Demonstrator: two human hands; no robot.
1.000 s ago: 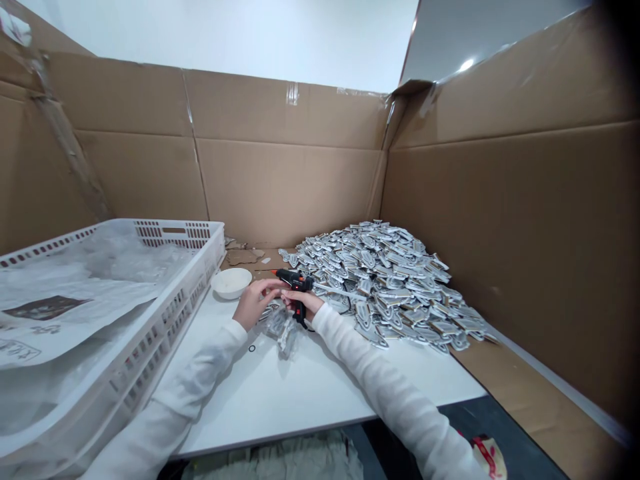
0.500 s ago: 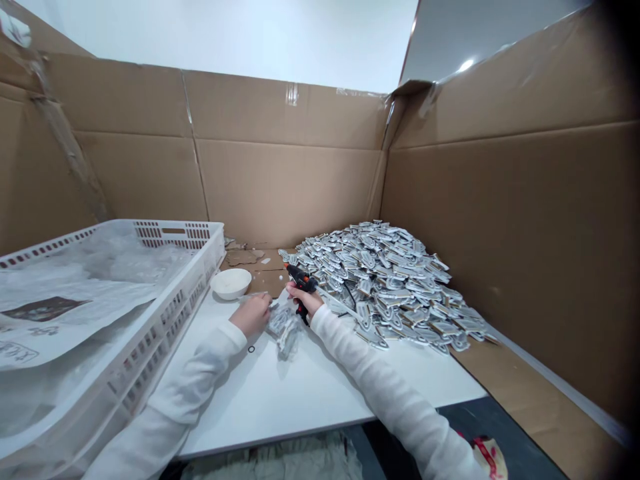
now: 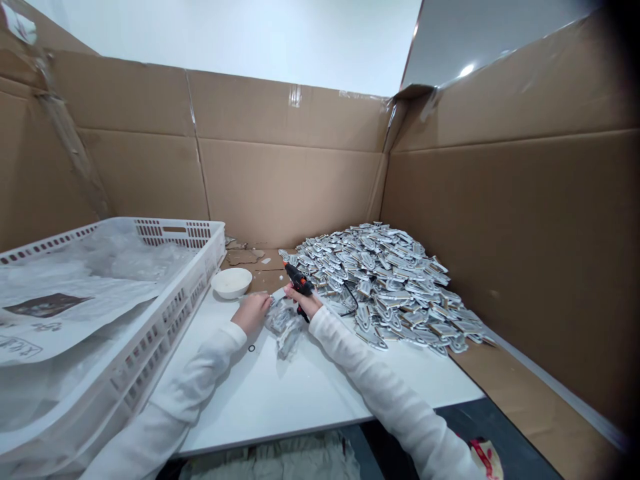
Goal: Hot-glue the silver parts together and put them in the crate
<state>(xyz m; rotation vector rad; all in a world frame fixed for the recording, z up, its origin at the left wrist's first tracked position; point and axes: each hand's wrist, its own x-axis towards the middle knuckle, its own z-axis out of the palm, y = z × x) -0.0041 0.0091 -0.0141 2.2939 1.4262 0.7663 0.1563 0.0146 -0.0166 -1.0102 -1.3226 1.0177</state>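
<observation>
My right hand [image 3: 306, 301] is wrapped round a black glue gun [image 3: 299, 279] with orange parts, its tip pointing up and left. Just left of it, my left hand [image 3: 253, 312] has its fingers pressed together at a small item too small to make out. Between and below both hands lies a clear plastic bag [image 3: 284, 327] of small greyish pieces on the white table. A small dark ring [image 3: 251, 348] rests below my left hand. The white bowl [image 3: 232, 283] stands behind my left hand.
A large pile of grey-and-white flat pieces [image 3: 390, 273] rises at the right, with a black cable at its near edge. On the left stands a white plastic crate [image 3: 200, 267] holding plastic bags and a printed sheet. Cardboard walls [image 3: 290, 187] enclose the back and sides.
The glue gun has shifted slightly left in my right hand's grip. My left hand has barely moved, and the view has shifted a little.
</observation>
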